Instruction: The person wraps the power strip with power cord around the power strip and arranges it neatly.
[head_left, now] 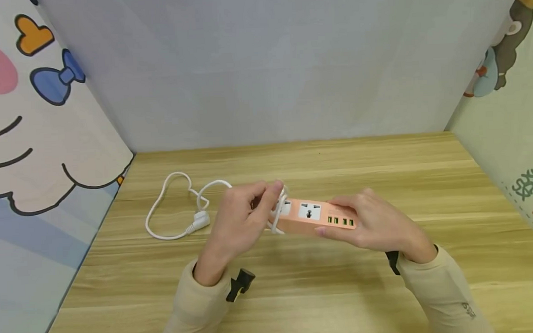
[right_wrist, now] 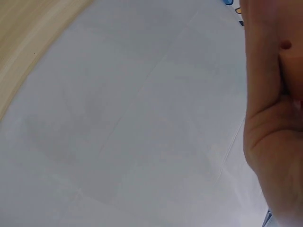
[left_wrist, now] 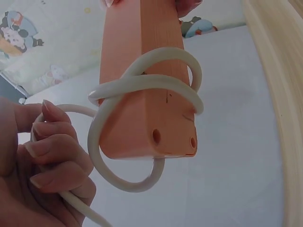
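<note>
An orange power strip (head_left: 298,225) with white sockets and several USB ports is held above the table. My right hand (head_left: 376,224) grips its USB end, thumb along the near side and fingers over the far side. At the other end, the white cord (left_wrist: 142,85) loops around the strip's body and crosses over itself. My left hand (head_left: 244,217) pinches the cord beside that end; in the left wrist view its fingers (left_wrist: 61,151) curl around it. The rest of the cord trails left to a white plug (head_left: 201,220) lying on the table.
The wood-grain table (head_left: 326,303) spreads beneath both hands. A plain pale backdrop (head_left: 289,66) stands behind it, with cartoon-printed sheets (head_left: 29,147) at the left and right. A black wrist strap piece (head_left: 240,284) sticks out from the left sleeve.
</note>
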### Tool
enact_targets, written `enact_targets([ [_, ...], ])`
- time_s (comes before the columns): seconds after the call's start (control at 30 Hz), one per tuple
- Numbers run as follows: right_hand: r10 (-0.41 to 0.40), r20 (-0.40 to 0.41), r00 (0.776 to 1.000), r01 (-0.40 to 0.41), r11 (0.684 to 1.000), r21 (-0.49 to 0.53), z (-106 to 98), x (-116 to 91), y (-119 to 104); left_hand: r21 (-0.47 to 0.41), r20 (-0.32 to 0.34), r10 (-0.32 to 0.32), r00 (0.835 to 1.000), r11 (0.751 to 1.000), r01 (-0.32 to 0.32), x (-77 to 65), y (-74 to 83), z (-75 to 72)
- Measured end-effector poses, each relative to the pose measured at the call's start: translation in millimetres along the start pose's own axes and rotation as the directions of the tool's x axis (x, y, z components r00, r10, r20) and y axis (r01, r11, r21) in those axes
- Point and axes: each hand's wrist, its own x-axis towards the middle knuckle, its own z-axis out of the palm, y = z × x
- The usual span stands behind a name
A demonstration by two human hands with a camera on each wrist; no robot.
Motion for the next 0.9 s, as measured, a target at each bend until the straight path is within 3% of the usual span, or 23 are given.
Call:
enact_targets([
  [0.2,-0.006,-0.024,1.000,0.006,1.000,-0.026,0.2,1.4,-0.4,0.019,0.019,0.033,0.999,0.999,-0.033,0.0,2.8,0.6],
  [0.33,0.046,-0.033,0.998,-0.049,0.996,-0.076,2.3,2.1,-4.1,0.074,0.014,0.060,0.998,0.995,-0.061,-0.7,5.6,1.7],
  [0.47,0.111,-0.025,0.994,-0.113,0.989,-0.097,2.9,2.4,-9.0,0.116,0.025,0.057,0.998,0.991,-0.060,-2.4,9.6,1.2],
  [0.63,0.136,-0.027,0.990,-0.138,0.985,-0.099,1.9,2.0,-10.2,0.110,0.064,0.036,0.997,0.993,-0.043,-4.2,15.0,-0.5],
  [0.9,0.161,-0.027,0.986,-0.164,0.981,-0.108,-0.3,3.2,-8.9,0.121,0.073,0.044,0.996,0.991,-0.053,-5.1,19.8,0.4],
])
